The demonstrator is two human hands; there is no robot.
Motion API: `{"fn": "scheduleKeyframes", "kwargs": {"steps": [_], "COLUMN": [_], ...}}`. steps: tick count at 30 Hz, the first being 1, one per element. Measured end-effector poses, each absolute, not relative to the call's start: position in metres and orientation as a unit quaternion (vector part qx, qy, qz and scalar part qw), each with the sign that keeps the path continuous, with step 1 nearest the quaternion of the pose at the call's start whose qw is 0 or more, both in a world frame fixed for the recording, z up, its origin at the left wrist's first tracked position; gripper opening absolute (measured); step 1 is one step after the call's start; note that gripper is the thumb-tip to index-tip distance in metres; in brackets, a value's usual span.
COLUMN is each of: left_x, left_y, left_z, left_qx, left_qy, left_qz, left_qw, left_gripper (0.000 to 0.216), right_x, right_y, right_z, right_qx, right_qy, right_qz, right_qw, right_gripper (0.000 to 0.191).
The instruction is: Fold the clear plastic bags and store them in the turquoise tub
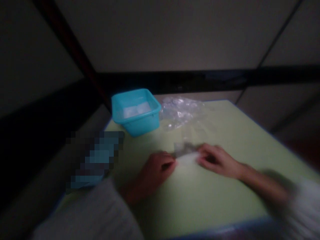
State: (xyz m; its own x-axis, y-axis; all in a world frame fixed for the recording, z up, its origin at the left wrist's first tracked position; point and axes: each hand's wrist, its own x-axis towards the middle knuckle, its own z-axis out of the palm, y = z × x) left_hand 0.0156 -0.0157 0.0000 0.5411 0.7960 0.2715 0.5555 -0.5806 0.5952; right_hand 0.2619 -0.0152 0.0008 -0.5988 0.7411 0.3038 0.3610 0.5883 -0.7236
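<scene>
Head: teal basket [143,125] beside clear plastic [181,111]

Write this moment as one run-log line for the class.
left hand: pinches white piece at left; right hand: pinches it at right; turquoise basket: white items inside; clear plastic: right of basket

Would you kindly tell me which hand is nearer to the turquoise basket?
Left: the left hand is on the near side of the turquoise basket, slightly right; the right hand is farther right.
</scene>
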Motion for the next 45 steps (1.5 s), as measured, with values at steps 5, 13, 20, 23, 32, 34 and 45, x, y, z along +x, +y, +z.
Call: {"fn": "scheduleKeyframes", "kwargs": {"steps": [5,13,20,23,32,34,45], "left_x": [0.022,0.029,0.032,0.032,0.032,0.032,0.031], "left_y": [-0.012,-0.005,-0.003,-0.002,0.000,-0.001,-0.025], "left_z": [-0.001,-0.010,-0.004,-0.005,-0.007,-0.010,-0.015], "left_qx": [0.743,0.685,0.685,0.683,0.683,0.693,0.883], "left_qy": [0.473,0.500,0.514,0.521,0.524,0.519,0.380], "left_qz": [0.285,0.336,0.305,0.306,0.305,0.313,0.273], "left_qw": [0.377,0.410,0.416,0.411,0.407,0.390,0.034], "left_gripper": [0.017,0.051,0.066,0.067,0.063,0.057,0.050], "right_x": [0.253,0.247,0.255,0.251,0.246,0.246,0.243], "right_y": [-0.012,-0.008,-0.016,-0.023,-0.021,-0.020,-0.019], "right_z": [-0.001,0.001,0.009,0.010,-0.012,-0.012,-0.004], "right_qx": [-0.374,-0.431,-0.412,-0.336,-0.340,-0.341,-0.356], "right_qy": [-0.722,-0.660,-0.797,-0.900,-0.931,-0.930,-0.922], "right_qz": [0.470,0.482,0.181,0.083,0.070,0.076,0.066], "right_qw": [0.344,0.381,0.403,0.263,0.110,0.116,0.138], "right_gripper": [0.024,0.041,0.021,0.049,0.082,0.081,0.087]}}
